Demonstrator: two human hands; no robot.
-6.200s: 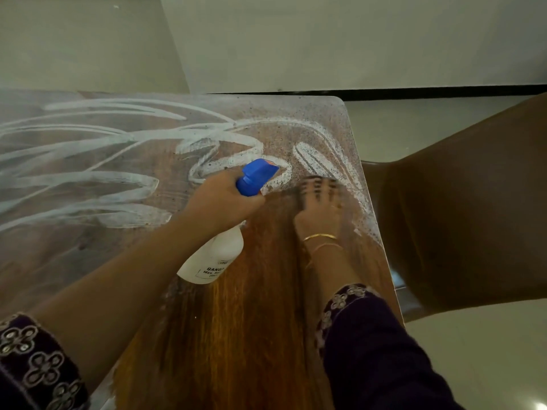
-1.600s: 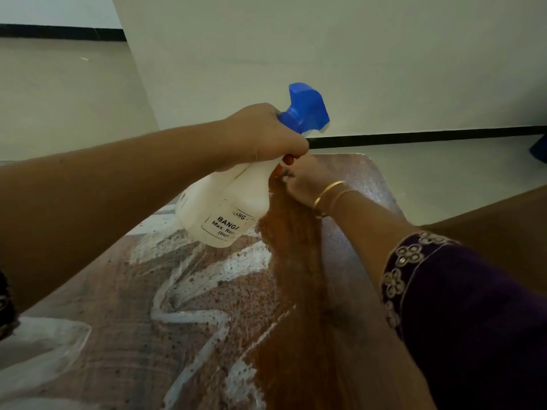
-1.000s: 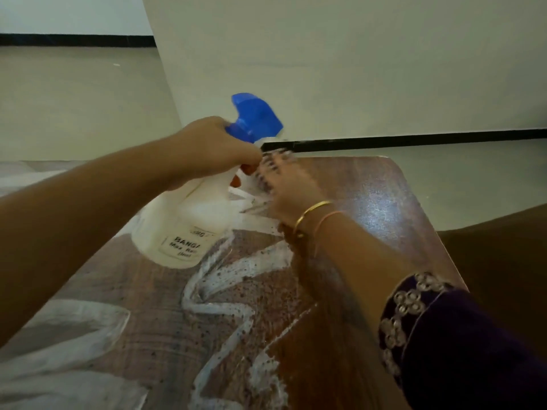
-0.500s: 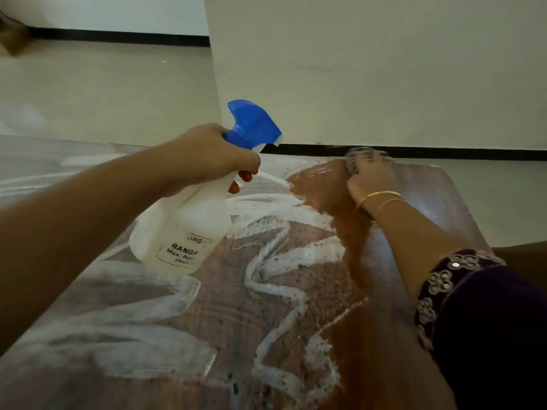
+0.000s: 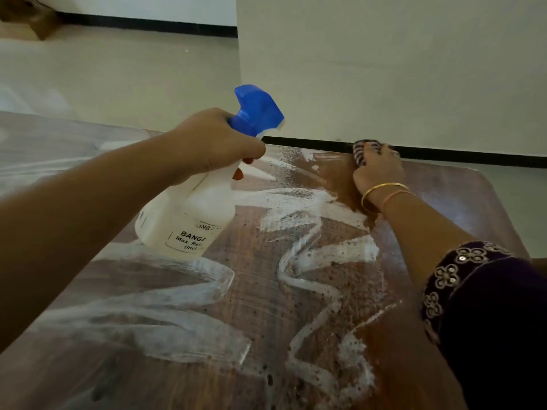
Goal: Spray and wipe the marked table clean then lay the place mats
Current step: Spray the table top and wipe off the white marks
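Observation:
A brown wooden table [image 5: 461, 202] carries white zigzag chalk marks [image 5: 310, 261] speckled with spray droplets. My left hand [image 5: 213, 140] grips the neck of a white spray bottle [image 5: 189, 214] with a blue trigger head [image 5: 257, 110], held tilted above the table's middle. At the far edge my right hand [image 5: 379, 173] presses a striped dark cloth [image 5: 365, 150] onto the tabletop. A wiped, darker brown strip runs along the right side beneath my right arm. No place mats are in view.
A pale wall with a black skirting line [image 5: 444, 153] rises just behind the table's far edge. Pale floor [image 5: 118, 72] stretches to the upper left, with a brown object [image 5: 26, 16] in the top left corner.
My right hand with the cloth stays at the far edge, having swept there from beside the bottle one second ago. The bottle stays held in my left hand over the table.

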